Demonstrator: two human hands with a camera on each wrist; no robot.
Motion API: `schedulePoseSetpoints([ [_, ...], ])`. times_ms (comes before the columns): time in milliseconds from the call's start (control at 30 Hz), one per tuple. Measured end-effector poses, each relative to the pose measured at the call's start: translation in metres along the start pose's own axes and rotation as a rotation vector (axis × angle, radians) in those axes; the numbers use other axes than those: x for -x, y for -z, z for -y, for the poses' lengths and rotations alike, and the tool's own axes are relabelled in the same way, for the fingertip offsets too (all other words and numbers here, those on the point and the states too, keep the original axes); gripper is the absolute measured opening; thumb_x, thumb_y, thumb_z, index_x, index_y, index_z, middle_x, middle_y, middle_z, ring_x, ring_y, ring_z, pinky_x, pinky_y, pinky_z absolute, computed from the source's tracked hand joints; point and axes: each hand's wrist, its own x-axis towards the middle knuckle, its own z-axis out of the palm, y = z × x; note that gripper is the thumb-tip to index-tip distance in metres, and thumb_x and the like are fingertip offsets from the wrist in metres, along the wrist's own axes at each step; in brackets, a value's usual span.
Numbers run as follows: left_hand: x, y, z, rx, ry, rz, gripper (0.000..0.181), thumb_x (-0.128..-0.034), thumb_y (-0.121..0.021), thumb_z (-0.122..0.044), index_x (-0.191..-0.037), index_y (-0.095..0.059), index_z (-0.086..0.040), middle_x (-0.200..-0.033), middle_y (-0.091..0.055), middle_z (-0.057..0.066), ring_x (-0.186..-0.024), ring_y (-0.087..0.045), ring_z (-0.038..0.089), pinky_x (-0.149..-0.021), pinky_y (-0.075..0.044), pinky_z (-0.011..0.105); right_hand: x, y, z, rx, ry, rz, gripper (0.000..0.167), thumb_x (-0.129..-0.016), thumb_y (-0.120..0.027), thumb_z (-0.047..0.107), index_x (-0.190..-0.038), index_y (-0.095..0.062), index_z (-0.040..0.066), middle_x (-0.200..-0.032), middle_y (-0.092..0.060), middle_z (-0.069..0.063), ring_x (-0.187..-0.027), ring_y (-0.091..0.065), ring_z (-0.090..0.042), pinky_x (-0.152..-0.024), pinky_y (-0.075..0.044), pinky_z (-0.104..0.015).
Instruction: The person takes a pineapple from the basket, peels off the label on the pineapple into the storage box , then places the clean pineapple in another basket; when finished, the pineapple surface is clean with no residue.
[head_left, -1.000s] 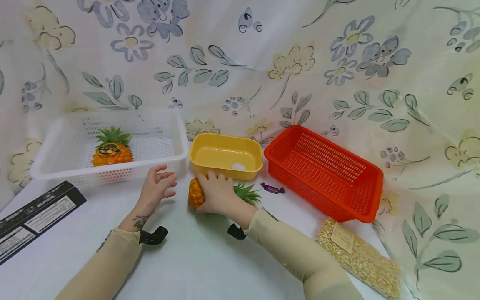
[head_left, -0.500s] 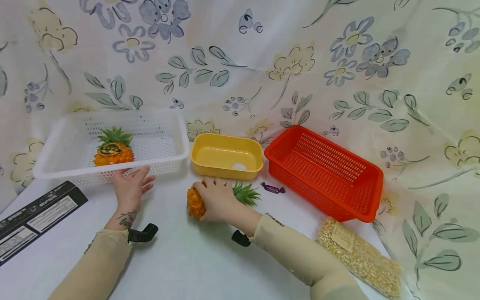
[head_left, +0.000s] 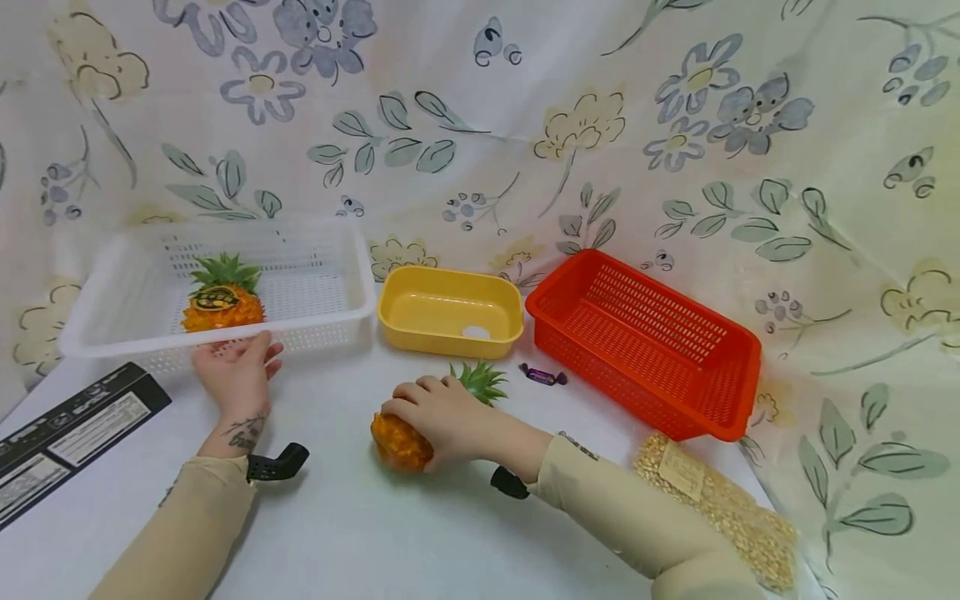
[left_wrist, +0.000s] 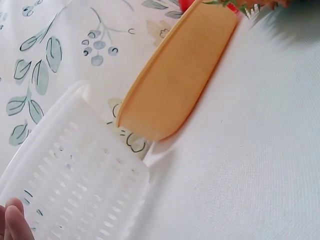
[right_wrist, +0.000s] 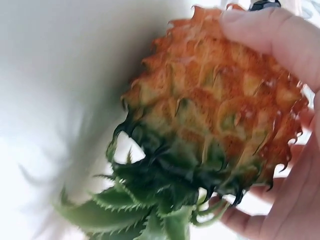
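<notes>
Right hand (head_left: 453, 417) grips an orange pineapple (head_left: 401, 446) slanting from near-left base to far-right leaves (head_left: 482, 382); left hand (head_left: 236, 379), its hold unclear, is well apart at the white basket (head_left: 322, 327).

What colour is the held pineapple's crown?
The crown is green, showing best in the right wrist view.

Bright diffuse light, soft shadows, slight blur
</notes>
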Motion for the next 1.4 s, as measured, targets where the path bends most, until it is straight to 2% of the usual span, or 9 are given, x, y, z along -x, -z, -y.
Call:
schedulePoseSetpoints([
  [100,-0.001,0.0,-0.001,0.021,0.011,-0.007,0.062,-0.0747,-0.076,-0.011,-0.116,-0.03,-0.018,-0.076,-0.065,0.001,-0.056,-0.064,0.011,-0.046,-0.051,0.021,0.005,-0.001,-0.004,0.001,0.059,0.02,0.085,-0.064,-0.081,0.043,-0.134,-0.036,0.027,-0.134,-0.041,0.004,-0.122,-0.038,-0.02,-0.097,-0.036,-0.038],
  [333,-0.001,0.001,-0.002,-0.031,0.018,-0.009,0.062,-0.0741,-0.077,-0.016,-0.115,-0.031,-0.019,-0.077,-0.067,-0.003,-0.057,-0.065,0.009,-0.046,-0.051,0.02,0.019,0.005,-0.012,0.032,0.173,0.097,0.079,-0.068,-0.079,0.04,-0.134,-0.036,0.028,-0.14,-0.038,0.006,-0.129,-0.032,-0.021,-0.106,-0.032,-0.042],
  [600,0.0,0.0,-0.006,-0.005,0.046,-0.028,0.06,-0.0738,-0.077,-0.013,-0.112,-0.032,-0.02,-0.079,-0.066,-0.002,-0.054,-0.064,0.011,-0.045,-0.05,0.021,0.03,0.009,-0.022,0.091,0.239,0.102,0.077,-0.073,-0.077,0.029,-0.136,-0.035,0.031,-0.146,-0.031,0.012,-0.134,-0.025,-0.022,-0.103,-0.033,-0.045],
  [733,-0.001,0.0,-0.005,0.001,0.056,-0.026,0.062,-0.0739,-0.077,-0.013,-0.116,-0.032,-0.02,-0.079,-0.067,-0.001,-0.054,-0.064,0.011,-0.044,-0.05,0.021,0.036,0.011,-0.026,-0.029,0.213,0.09,0.078,-0.072,-0.077,0.029,-0.137,-0.033,0.032,-0.15,-0.025,0.008,-0.138,-0.02,-0.024,-0.105,-0.03,-0.05],
  [867,-0.001,0.0,-0.005,0.007,0.065,-0.028,0.064,-0.0728,-0.078,-0.013,-0.117,-0.032,-0.02,-0.079,-0.067,-0.001,-0.054,-0.064,0.012,-0.044,-0.05,0.022,0.042,0.012,-0.029,-0.278,0.065,-0.021,0.076,-0.072,-0.075,0.038,-0.137,-0.036,0.026,-0.149,-0.027,0.001,-0.137,-0.022,-0.022,-0.107,-0.029,-0.05],
  [1000,-0.001,0.001,-0.005,0.003,0.062,-0.029,0.064,-0.0715,-0.079,-0.015,-0.115,-0.033,-0.02,-0.079,-0.067,-0.001,-0.054,-0.064,0.012,-0.045,-0.05,0.022,0.045,0.011,-0.028,-0.466,-0.237,-0.148,0.084,-0.07,-0.073,0.05,-0.138,-0.035,0.018,-0.142,-0.034,-0.003,-0.128,-0.035,-0.02,-0.102,-0.038,-0.045],
  [1133,-0.002,0.001,-0.004,0.007,0.06,-0.027,0.065,-0.0706,-0.08,-0.016,-0.115,-0.033,-0.02,-0.079,-0.067,-0.001,-0.054,-0.064,0.012,-0.045,-0.05,0.022,0.047,0.006,-0.019,-0.607,-0.512,-0.128,0.1,-0.063,-0.074,0.061,-0.141,-0.03,0.017,-0.14,-0.031,-0.009,-0.119,-0.043,-0.028,-0.092,-0.046,-0.048],
  [1233,-0.002,0.001,-0.004,0.012,0.057,-0.025,0.065,-0.0705,-0.08,-0.016,-0.115,-0.033,-0.02,-0.078,-0.067,-0.001,-0.054,-0.064,0.012,-0.045,-0.05,0.022,0.046,0.001,-0.011,-0.689,-0.597,-0.073,0.106,-0.059,-0.075,0.063,-0.143,-0.027,0.018,-0.142,-0.026,-0.013,-0.114,-0.046,-0.031,-0.089,-0.047,-0.05],
  [1400,-0.001,0.001,-0.004,0.014,0.056,-0.021,0.065,-0.071,-0.08,-0.016,-0.116,-0.032,-0.02,-0.077,-0.067,-0.001,-0.054,-0.064,0.012,-0.045,-0.05,0.022,0.043,-0.007,-0.003,-0.796,-0.606,-0.057,0.109,-0.058,-0.08,0.057,-0.143,-0.023,0.017,-0.146,-0.015,-0.015,-0.114,-0.047,-0.031,-0.091,-0.047,-0.049],
])
